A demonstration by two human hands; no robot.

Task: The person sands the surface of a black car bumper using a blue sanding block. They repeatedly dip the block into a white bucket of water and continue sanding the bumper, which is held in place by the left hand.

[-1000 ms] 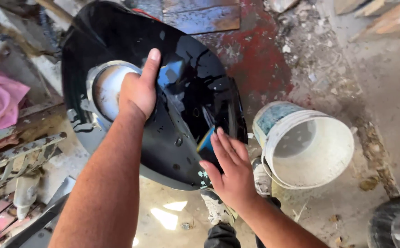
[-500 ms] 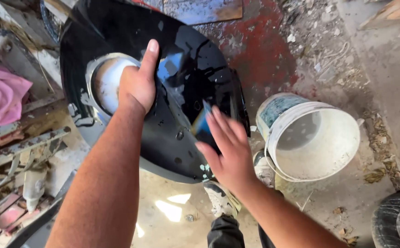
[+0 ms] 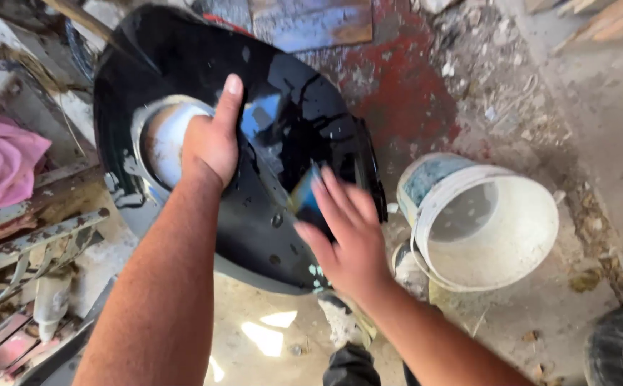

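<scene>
Glossy black moulded plastic panel (image 3: 283, 143), wet, sits tilted above the dusty floor; our left hand (image 3: 211, 143) grips its round opening's rim while our right hand (image 3: 347, 236) presses a blue sponge (image 3: 305, 196) flat against it. Beside it lies a tipped white plastic bucket (image 3: 483, 229), apparently empty.

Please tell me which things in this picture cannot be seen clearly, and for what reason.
- Right hand, head view: blurred; the blue pad under its fingers is mostly covered.
- Black panel: top edge cut off by the frame; the left hand covers part of its round opening.
- Tyre: cut off at the corner.
- White bucket: contents unclear.
</scene>
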